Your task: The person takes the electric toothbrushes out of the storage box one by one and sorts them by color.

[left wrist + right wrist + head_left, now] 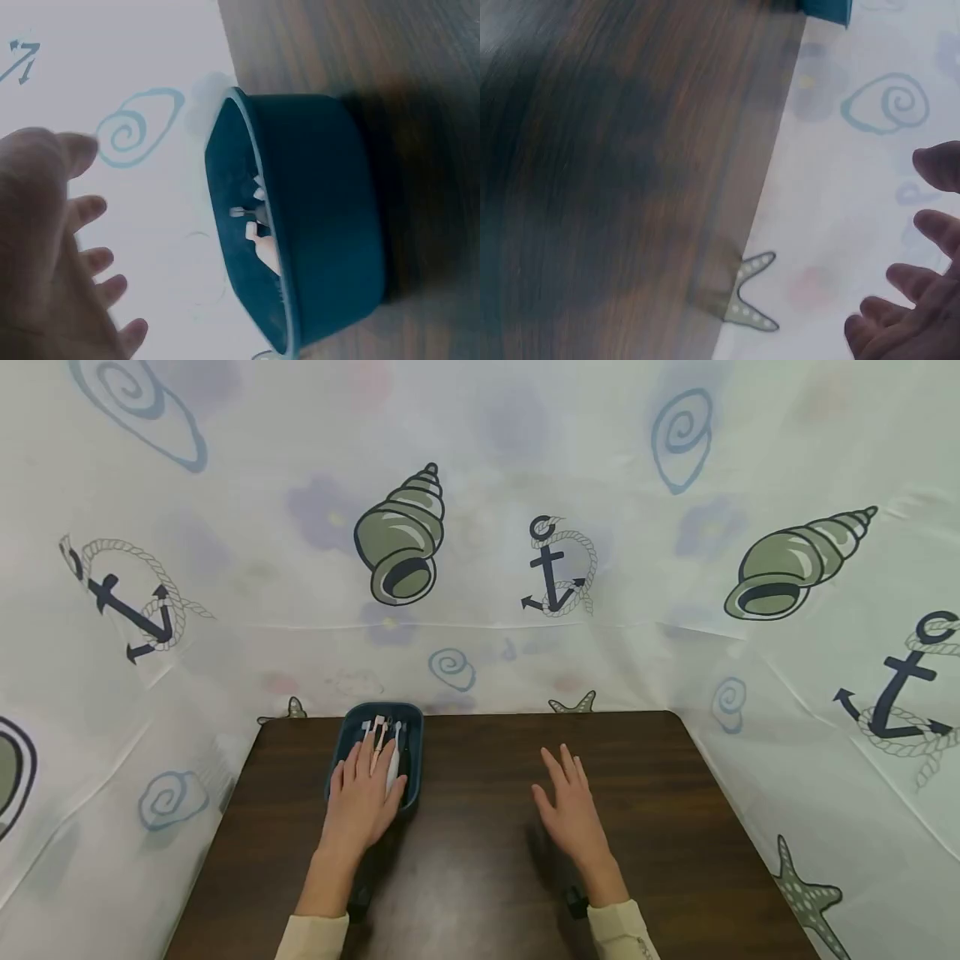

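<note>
A dark teal bin (417, 764) stands at the back left of the table; its deep outer wall (322, 217) faces the left wrist view. Inside lie slim white and pale pink handled items (378, 727), possibly toothbrushes, partly covered by a hand. My left hand (362, 802) hovers over the bin, its fingers spread and loosely bent. In the left wrist view there is a gap between those fingers (97, 261) and the bin, and nothing is held. To the right, my right hand (577, 814) hangs above the table with fingers apart, holding nothing.
The dark brown wooden table (480, 860) reaches back to a pale cloth (495, 468) printed with shells, anchors and starfish. This cloth also hangs along both sides. A dark strap-like piece (576, 902) sits at my right wrist.
</note>
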Motion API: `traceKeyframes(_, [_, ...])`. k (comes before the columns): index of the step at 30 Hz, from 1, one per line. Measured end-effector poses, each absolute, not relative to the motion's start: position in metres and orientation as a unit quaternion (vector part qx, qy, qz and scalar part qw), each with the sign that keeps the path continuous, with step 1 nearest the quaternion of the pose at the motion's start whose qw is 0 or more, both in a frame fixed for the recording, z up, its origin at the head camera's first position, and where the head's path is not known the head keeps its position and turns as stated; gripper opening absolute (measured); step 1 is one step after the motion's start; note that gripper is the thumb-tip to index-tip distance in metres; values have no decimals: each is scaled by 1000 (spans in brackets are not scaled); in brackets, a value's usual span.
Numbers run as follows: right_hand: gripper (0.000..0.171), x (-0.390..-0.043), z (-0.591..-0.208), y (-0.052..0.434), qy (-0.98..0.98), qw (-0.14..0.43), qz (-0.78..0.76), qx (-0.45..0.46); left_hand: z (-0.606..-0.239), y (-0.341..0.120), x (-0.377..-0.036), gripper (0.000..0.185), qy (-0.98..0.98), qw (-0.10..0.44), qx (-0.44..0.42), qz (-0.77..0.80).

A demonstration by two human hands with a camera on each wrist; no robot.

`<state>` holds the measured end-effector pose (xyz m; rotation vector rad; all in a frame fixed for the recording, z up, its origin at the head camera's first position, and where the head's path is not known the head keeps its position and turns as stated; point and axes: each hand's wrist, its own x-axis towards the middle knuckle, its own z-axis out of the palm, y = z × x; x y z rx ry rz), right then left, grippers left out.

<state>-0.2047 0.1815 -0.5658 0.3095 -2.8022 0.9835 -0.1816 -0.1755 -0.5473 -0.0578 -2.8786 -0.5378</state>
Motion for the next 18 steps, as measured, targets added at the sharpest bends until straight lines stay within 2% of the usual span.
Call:
traceKeyframes(7, [49, -216, -562, 167, -918, 91, 371, 106, -543, -194, -188, 47, -959, 222, 31, -173])
traceKeyframes(10, [42, -219, -559, 158, -914, 91, 381, 107, -541, -202, -190, 41, -951, 249, 51, -177])
traceKeyframes(13, [40, -224, -556, 148, -909, 77, 395, 109, -538, -210, -192, 38, -945, 245, 75, -204])
traceKeyframes(18, [39, -232, -551, 125, -900, 48, 418, 111, -534, -230, -196, 40, -938, 176, 129, -268])
